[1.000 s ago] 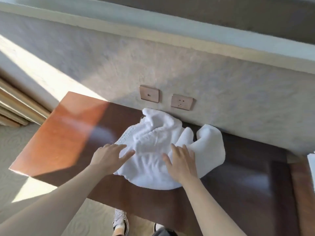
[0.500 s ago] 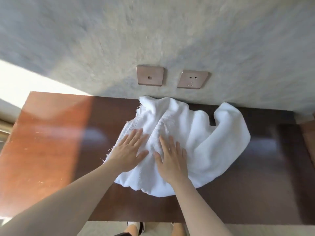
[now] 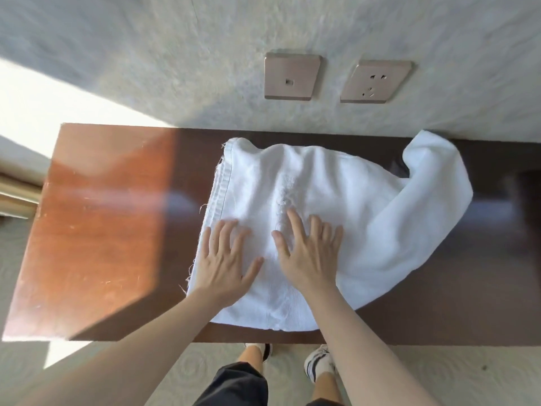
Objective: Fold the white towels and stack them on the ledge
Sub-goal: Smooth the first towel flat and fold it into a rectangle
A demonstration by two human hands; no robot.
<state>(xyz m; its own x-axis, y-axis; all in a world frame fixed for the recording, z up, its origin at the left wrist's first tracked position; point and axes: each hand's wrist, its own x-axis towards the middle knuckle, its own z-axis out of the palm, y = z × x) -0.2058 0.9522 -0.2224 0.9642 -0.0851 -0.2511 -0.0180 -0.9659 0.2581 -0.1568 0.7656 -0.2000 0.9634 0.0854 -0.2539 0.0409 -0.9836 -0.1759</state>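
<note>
A white towel (image 3: 345, 200) lies spread on the dark wooden ledge (image 3: 102, 230), its hemmed edge on the left and a loose lobe bunched up at the right against the wall. My left hand (image 3: 225, 259) rests flat on the towel's near left part, fingers spread. Beside it, my right hand (image 3: 310, 253) presses flat on the towel's middle, fingers apart. Neither hand grips the cloth. The towel's left half looks smooth; the right side is still rumpled.
A textured grey wall (image 3: 146, 68) rises directly behind the ledge, carrying a switch plate (image 3: 291, 76) and a socket (image 3: 376, 82). Sunlight falls on the ledge's left end. Below the front edge are pale carpet and my feet (image 3: 319, 361).
The view has tilted down and closer. Both hands slid onto the towel and pushed it flatter; the left part is now smoothed out and the hem is straight.
</note>
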